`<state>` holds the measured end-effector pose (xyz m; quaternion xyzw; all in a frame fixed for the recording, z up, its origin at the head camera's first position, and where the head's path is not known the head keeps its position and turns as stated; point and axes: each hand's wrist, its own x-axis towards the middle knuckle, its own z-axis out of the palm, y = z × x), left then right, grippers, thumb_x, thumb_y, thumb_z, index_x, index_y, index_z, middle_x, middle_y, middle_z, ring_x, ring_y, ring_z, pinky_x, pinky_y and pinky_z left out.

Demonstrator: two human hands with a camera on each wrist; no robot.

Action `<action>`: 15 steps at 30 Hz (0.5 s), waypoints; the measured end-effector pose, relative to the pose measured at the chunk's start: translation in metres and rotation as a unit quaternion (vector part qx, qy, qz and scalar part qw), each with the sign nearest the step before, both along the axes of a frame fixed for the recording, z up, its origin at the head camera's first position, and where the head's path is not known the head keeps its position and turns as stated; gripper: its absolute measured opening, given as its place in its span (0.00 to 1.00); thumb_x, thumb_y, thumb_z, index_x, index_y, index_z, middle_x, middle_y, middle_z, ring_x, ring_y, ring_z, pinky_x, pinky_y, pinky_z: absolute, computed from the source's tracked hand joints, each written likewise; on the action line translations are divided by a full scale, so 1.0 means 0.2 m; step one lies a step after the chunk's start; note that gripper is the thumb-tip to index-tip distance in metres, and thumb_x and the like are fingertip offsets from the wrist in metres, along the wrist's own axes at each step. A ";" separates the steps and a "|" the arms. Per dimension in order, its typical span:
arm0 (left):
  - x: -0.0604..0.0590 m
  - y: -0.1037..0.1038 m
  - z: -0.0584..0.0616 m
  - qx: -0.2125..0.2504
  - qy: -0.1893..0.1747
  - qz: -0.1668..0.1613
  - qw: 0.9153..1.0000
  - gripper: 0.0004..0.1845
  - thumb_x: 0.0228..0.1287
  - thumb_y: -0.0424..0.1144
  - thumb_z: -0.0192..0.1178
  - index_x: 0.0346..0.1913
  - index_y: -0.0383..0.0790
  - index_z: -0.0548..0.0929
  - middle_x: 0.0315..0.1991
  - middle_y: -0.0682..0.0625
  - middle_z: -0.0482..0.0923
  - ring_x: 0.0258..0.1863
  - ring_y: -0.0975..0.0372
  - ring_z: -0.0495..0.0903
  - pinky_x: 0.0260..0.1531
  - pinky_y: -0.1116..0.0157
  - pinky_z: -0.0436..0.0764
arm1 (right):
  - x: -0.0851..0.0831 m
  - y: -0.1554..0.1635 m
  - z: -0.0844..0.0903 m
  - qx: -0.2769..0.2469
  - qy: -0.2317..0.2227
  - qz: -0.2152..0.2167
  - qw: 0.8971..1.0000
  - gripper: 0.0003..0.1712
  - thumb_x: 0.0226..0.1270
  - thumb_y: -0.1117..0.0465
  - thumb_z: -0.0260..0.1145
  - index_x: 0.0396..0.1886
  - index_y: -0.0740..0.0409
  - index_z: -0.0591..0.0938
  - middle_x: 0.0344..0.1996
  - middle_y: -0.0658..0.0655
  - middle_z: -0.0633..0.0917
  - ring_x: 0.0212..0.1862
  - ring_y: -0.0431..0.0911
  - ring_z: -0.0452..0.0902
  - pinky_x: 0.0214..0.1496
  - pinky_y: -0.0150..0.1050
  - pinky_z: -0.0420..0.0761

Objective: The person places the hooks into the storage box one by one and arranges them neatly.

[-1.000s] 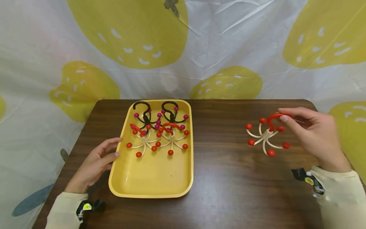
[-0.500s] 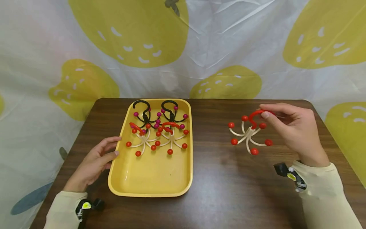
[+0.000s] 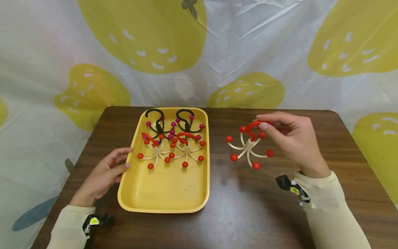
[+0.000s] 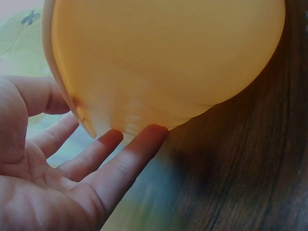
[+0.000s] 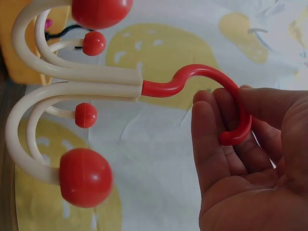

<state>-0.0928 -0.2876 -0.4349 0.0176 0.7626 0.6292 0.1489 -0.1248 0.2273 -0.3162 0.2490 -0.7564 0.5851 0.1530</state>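
Note:
My right hand [image 3: 292,138] pinches the red curved hook of a hanging rack [image 3: 249,145], cream-armed with red ball tips. In the right wrist view, thumb and fingers meet on the red hook [image 5: 202,70]. The rack hangs above the table, right of a yellow tray [image 3: 164,204]. My left hand [image 3: 104,174] touches the tray's left rim, its fingers relaxed and fairly straight. Fingertips [image 4: 153,132] rest against the outer wall in the left wrist view. Inside the tray stand two black racks [image 3: 159,128] with magenta balls, and nearer me two cream racks [image 3: 187,149] with red balls.
A dark wooden table [image 3: 248,218] lies under everything. Behind it hangs a white cloth [image 3: 186,88] printed with yellow fruit. The tray's near half shows bare yellow floor.
My right hand has carried the held rack leftward, closer to the tray. The left hand, the tray and the racks in it have stayed in place.

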 end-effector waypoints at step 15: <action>-0.01 0.00 0.00 -0.013 -0.002 0.005 1.000 0.30 0.80 0.34 0.58 0.79 0.40 0.63 0.73 0.30 0.66 0.50 0.60 0.88 0.40 0.53 0.92 | 0.02 -0.28 0.03 0.007 0.008 0.058 0.998 0.14 0.64 0.78 0.73 0.48 0.65 0.91 0.41 0.51 0.93 0.32 0.42 0.89 0.36 0.29 0.88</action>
